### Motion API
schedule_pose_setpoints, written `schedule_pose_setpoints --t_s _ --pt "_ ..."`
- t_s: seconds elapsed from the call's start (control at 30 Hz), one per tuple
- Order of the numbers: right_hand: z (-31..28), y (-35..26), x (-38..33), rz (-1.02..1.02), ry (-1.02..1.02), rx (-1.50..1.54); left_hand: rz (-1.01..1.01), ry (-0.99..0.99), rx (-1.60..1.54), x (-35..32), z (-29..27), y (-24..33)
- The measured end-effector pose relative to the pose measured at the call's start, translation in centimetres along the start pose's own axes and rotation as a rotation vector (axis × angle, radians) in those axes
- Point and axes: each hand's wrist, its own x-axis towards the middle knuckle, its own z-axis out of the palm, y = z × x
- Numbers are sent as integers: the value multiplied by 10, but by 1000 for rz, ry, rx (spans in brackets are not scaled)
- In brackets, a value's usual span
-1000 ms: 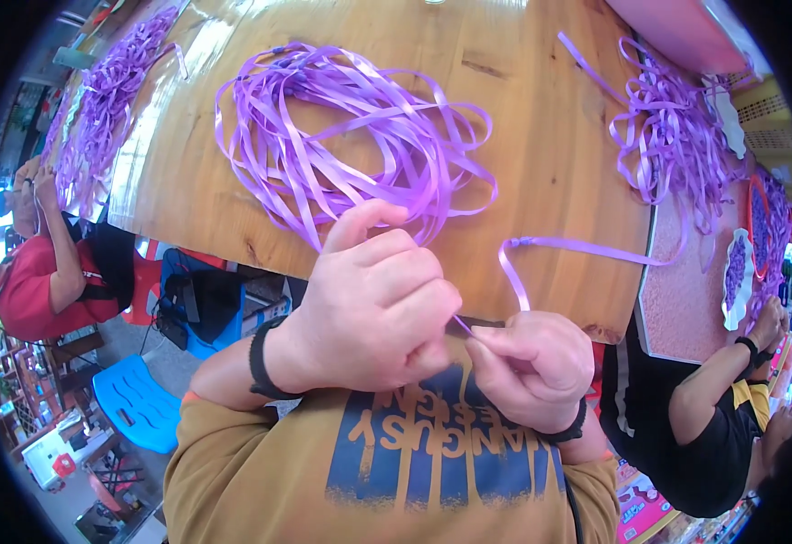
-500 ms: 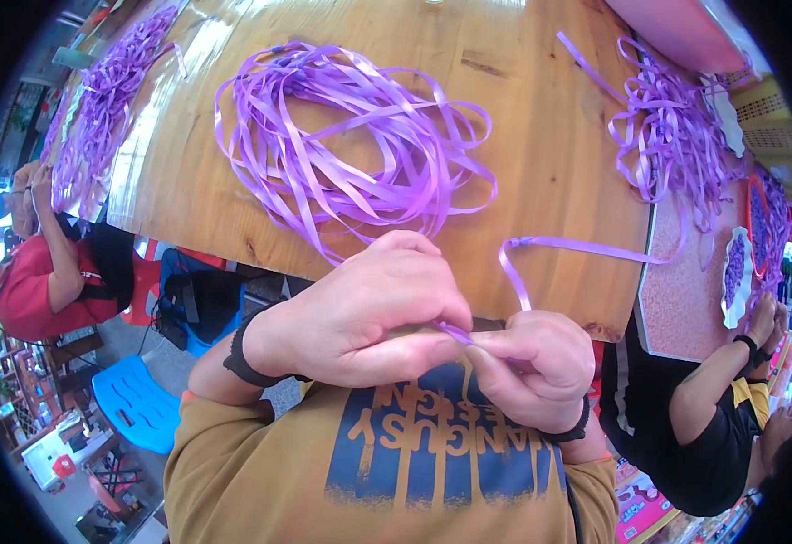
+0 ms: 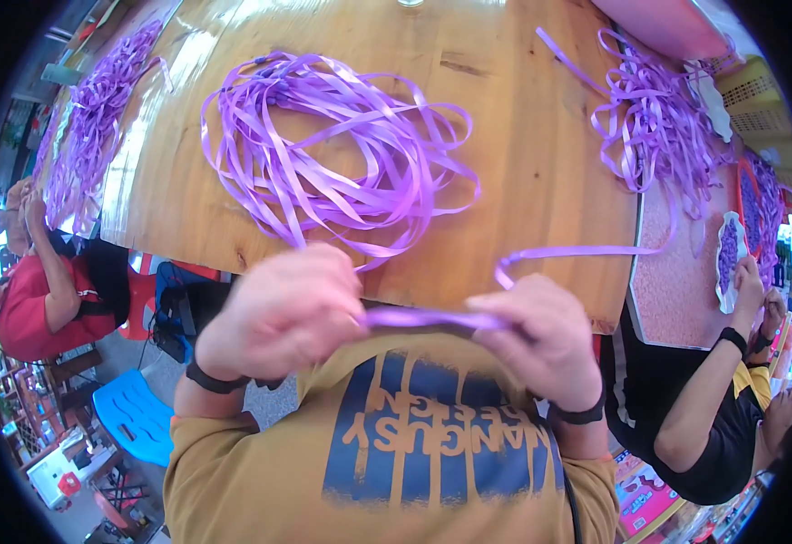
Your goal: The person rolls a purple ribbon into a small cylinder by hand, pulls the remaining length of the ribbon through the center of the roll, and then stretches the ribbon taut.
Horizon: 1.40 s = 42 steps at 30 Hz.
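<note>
A purple ribbon (image 3: pixel 432 319) is stretched level between my two hands, just off the table's near edge. My left hand (image 3: pixel 292 308) is closed on one end of this stretch and is blurred by motion. My right hand (image 3: pixel 541 335) pinches the other end between thumb and fingers. From the right hand the ribbon runs on across the table to the tangle at the right. Beyond my left hand lies a big looped coil of purple ribbon (image 3: pixel 342 154) on the wooden table. Whether the stretch is knotted cannot be made out.
A tangled purple ribbon pile (image 3: pixel 659 118) spills over the table's right side, beside a pinkish board (image 3: pixel 677 281). Another ribbon heap (image 3: pixel 101 127) lies far left. Co-workers sit on both sides, one in a red shirt (image 3: pixel 47 304). A blue stool (image 3: pixel 137 415) stands at left.
My hands were close together at a twisted spot in the ribbon. Now they have moved apart, the left one leftward, with the ribbon drawn out between them.
</note>
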Motion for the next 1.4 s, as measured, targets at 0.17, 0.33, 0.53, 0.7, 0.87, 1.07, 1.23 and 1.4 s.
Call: schedule_pose_setpoints --t_s 0.17,0.33,0.53,0.7,0.87,1.07,1.23,1.4 --pt "-16 6 -13 300 245 265 -307 590 -131 -11 -25 0" --pt "-15 -4 -23 443 340 615 -343 725 -106 -12 -36 -17" --pt "-4 -14 -14 478 345 799 36 481 903 24 7 -7" --pt "2 -25 -9 409 190 1090 187 112 402 51 50 17" --pt "4 -19 -17 473 102 1130 357 77 318 45 55 2" --pt "-12 -4 -23 360 453 818 263 238 230 27 25 -5" --pt "-125 49 -89 241 805 849 -224 901 242 -35 -58 -5" --pt "-170 77 -125 307 1118 405 -132 1254 219 -95 -108 -15"
